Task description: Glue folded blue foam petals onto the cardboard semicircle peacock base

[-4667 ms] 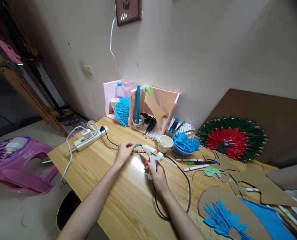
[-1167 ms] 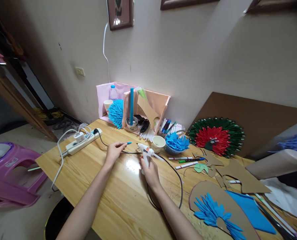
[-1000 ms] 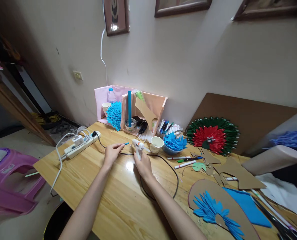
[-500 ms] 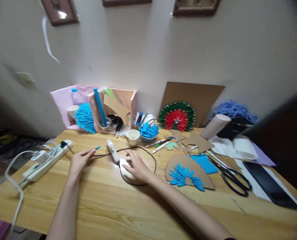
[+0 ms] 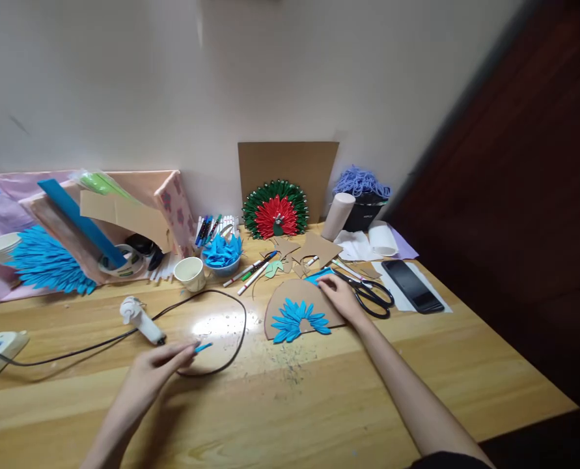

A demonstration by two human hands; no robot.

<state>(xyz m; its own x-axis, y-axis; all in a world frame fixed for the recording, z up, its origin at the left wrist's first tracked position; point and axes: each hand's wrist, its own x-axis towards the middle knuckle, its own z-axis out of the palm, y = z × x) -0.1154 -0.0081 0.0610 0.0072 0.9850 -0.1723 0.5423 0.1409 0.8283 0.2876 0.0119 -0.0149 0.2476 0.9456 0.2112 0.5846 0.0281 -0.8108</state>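
Resting now on cardboard piece point(image 5: 294, 294), right hand point(image 5: 339, 296), off glue gun point(image 5: 138, 317)

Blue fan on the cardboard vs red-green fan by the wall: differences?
The blue fan lies flat on a cardboard piece under the right hand; the red-green fan stands against the cardboard sheet. The blue fan is one colour and partial; the red-green fan is a fuller, two-colour disc. Both are pointed paper petals.

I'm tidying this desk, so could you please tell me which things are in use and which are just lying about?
In use:
- small blue paper piece, pinched in the left hand
- cardboard fan with blue petals, under the right hand
- glue gun, lying beside the left hand

Lying about:
- scissors
- phone
- paper cup
- markers
- red and green fan
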